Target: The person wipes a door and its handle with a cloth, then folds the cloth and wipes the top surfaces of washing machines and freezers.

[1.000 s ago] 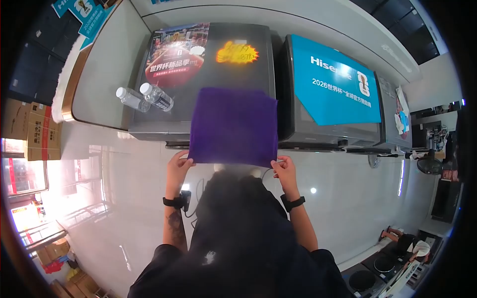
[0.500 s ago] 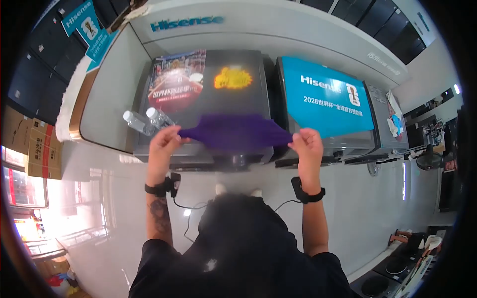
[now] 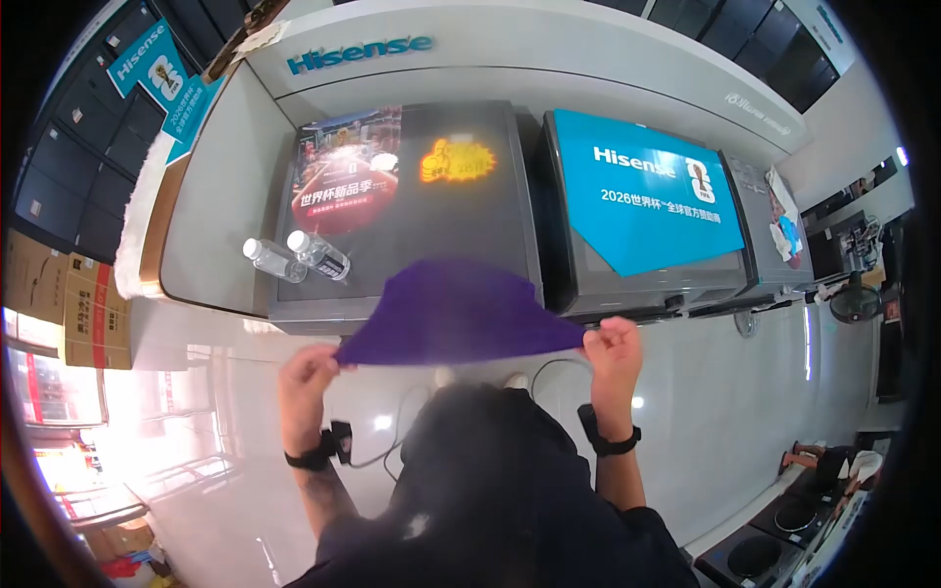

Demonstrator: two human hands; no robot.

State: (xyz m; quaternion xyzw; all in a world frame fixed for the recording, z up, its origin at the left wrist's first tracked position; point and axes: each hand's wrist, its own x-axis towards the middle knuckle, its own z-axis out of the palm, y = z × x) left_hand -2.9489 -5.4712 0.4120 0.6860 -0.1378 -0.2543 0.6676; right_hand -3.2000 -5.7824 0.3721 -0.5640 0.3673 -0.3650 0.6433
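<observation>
head view: left hand (image 3: 308, 376) at eight o'clock and right hand (image 3: 614, 351) at four are pinching corners of a purple cloth (image 3: 456, 318), presumably holding its near edge taut.

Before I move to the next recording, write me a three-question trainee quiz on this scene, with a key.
1. Multiple choice: The left hand and right hand hold the purple cloth by which part?
A) the edge farthest from the person
B) the edge nearest the person
C) its middle

2. True or false: Two clear bottles and a red poster are on one grey top.

3. Short answer: Is a black strap worn on the left wrist, the right wrist or both?

Key: 1. B. 2. True. 3. Both.
</observation>
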